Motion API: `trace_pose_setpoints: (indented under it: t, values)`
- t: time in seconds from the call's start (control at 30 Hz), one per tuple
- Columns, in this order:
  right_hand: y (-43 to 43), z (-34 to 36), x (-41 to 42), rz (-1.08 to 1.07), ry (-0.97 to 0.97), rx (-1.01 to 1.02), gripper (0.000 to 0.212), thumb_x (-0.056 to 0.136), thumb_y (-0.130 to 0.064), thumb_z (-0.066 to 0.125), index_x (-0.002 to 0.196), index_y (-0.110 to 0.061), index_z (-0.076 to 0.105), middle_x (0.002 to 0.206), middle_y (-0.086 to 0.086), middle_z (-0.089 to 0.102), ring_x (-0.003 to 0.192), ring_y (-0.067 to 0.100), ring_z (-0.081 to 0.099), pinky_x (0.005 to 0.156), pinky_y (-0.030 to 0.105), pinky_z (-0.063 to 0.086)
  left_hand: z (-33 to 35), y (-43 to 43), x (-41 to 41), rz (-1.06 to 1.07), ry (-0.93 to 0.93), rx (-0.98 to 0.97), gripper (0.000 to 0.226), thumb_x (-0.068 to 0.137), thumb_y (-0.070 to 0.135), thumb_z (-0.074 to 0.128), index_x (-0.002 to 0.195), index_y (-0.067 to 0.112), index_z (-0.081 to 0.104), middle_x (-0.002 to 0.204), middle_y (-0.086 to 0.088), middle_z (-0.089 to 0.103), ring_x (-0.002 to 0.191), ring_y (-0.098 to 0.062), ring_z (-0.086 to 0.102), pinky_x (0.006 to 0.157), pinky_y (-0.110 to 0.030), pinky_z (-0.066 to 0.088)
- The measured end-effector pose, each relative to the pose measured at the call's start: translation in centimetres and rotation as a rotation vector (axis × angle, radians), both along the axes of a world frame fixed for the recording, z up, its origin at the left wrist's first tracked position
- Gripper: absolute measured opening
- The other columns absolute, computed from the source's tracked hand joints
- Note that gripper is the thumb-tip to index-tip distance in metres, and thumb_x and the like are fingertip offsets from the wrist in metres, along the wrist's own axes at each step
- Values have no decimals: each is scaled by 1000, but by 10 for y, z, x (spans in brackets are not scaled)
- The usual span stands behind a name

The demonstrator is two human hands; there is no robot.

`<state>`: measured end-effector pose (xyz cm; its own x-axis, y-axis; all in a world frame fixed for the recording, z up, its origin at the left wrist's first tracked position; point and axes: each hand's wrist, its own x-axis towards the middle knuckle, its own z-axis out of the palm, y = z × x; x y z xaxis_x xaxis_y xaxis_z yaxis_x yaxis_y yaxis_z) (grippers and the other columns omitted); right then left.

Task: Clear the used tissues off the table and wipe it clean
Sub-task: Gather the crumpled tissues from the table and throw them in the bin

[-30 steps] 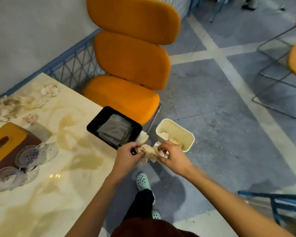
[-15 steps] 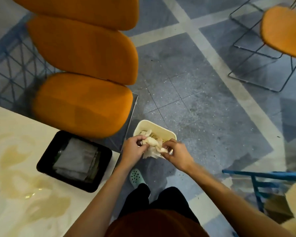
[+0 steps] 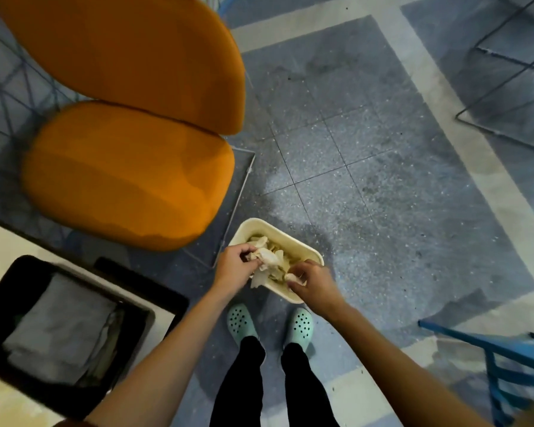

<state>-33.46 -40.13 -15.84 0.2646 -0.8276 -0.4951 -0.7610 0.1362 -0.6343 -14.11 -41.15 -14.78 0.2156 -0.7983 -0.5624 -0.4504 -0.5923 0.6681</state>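
A cream waste bin [image 3: 302,246] stands on the floor in front of my feet, with crumpled tissues inside. My left hand [image 3: 233,268] grips a bunch of used tissues [image 3: 269,261] right over the bin's near left side. My right hand [image 3: 313,283] pinches a small scrap of tissue above the bin's near rim. At the lower left lies the table's corner [image 3: 0,238], pale with brown marbling. A black tray [image 3: 164,306] sits on it and holds a folded grey cloth [image 3: 62,322].
An orange padded chair [image 3: 127,174] stands left of the bin, close to the table. A wire chair frame [image 3: 506,124] is at the upper right and a blue chair [image 3: 512,359] at the lower right. My feet in mint clogs [image 3: 301,326] stand just behind the bin.
Both hands have carried the tissue bunch from beside the table's edge to over the bin and lowered it. The view has tilted down, so most of the table has left the frame.
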Motion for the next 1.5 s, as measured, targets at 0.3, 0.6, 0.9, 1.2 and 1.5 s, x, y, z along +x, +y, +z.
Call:
trace_pose_setpoints:
  t: [0.3,0.6,0.9,1.2,1.5]
  values:
    - [-18,-81,-4,13,57,73,23,83,-19,69,104,-10,69,106,9,63,96,24,59,78,24,41,-91,-35,-9,-163,-117,169,37,77,8,76,114,13,71,114,-4,69,97,-13,59,84,-20,44]
    - [-15,-126,-2,-4,69,84,23,84,-18,70,106,-9,68,109,8,61,97,23,58,78,22,38,-132,-31,-10,-96,-107,140,37,72,3,76,107,14,73,92,-2,66,86,-23,66,83,-37,56]
    - [-29,-134,2,16,96,34,22,83,-20,69,105,-15,69,107,6,64,92,21,58,73,22,32,-142,-25,-9,-121,-89,45,46,79,13,76,123,18,64,116,-4,67,102,-18,64,94,-32,51]
    - [-36,-141,18,67,65,32,31,86,-15,66,117,-11,64,118,10,56,103,28,59,86,31,45,-136,-11,-13,-207,-120,-151,32,82,2,70,113,12,68,114,-1,62,94,-12,61,84,-19,48]
    - [-27,-130,18,119,74,40,42,88,-22,64,128,-14,57,128,10,52,116,30,53,100,44,45,-120,10,-17,-146,-87,-263,35,83,-4,66,114,11,69,117,1,63,103,-11,60,85,-26,56]
